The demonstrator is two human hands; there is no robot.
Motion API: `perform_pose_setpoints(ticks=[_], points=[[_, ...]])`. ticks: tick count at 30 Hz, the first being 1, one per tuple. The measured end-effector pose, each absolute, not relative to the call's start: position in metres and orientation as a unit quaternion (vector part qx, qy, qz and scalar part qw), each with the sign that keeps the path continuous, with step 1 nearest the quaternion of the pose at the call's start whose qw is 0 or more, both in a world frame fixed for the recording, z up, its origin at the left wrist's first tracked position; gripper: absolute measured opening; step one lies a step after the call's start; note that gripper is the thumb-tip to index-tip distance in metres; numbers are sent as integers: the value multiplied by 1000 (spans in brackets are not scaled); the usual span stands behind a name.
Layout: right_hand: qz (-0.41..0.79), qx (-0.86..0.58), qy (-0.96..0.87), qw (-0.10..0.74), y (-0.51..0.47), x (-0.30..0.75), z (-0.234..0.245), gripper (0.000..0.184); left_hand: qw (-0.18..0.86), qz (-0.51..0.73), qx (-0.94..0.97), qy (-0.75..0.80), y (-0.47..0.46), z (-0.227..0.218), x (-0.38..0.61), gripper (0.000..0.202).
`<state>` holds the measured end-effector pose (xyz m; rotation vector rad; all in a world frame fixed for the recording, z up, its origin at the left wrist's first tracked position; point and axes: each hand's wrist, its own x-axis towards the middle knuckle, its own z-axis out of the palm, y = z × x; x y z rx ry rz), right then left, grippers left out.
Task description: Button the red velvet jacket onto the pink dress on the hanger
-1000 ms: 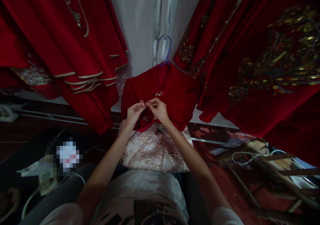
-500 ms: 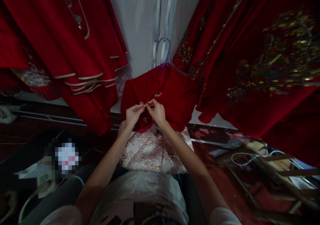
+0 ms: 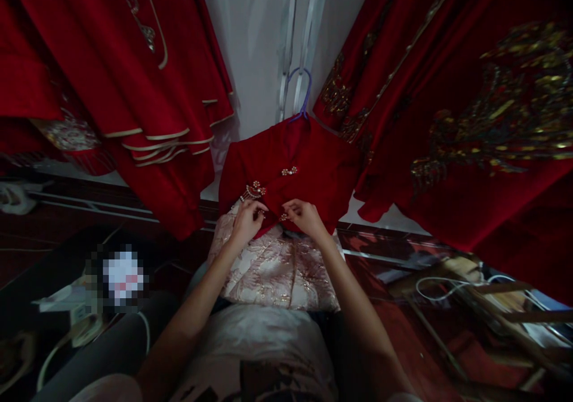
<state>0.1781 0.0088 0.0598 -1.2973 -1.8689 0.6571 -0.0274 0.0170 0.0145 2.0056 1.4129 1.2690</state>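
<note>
A small red jacket (image 3: 317,163) hangs on a purple hanger (image 3: 302,92) against a pale wall (image 3: 255,50), straight ahead of the person, and both hands work at its lower front edge. The left hand (image 3: 248,218) has its grip pinched on the left flap of the red jacket, and the right hand (image 3: 308,216) has its grip pinched on the right flap, with a small beaded clasp (image 3: 283,216) just between their fingertips. Two more jewelled clasps sit above on the front, one (image 3: 253,191) just above the left hand and one (image 3: 289,170) higher up. A pale brocade skirt (image 3: 275,268) hangs under the jacket and down toward the person's lap. Long red robes (image 3: 147,80) crowd in on the left, and a gold-embroidered red robe (image 3: 474,116) crowds in on the right, its hem touching or overlapping the jacket's right sleeve; which, the dim light does not tell. On the dark glossy floor (image 3: 385,324) to the right lie a white cable (image 3: 441,283) and a wooden frame (image 3: 505,315), hard to make out. The fingertips hide how the lowest clasp sits, and the hanger's shoulders are covered by the jacket.
</note>
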Motion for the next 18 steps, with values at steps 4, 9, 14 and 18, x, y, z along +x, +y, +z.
perform_pose_setpoints(ticks=[4,9,14,18], points=[[263,-545,-737,300,7,199,46,15,69,310,794,518,5,13,-28,30],[312,-512,-742,301,14,190,27,19,33,244,823,512,8,9,-28,19],[298,-500,-733,353,16,178,16,22,24,243,827,507,11,7,-30,12],[338,-468,-729,367,13,176,21,23,53,311,809,496,7,5,-33,14]])
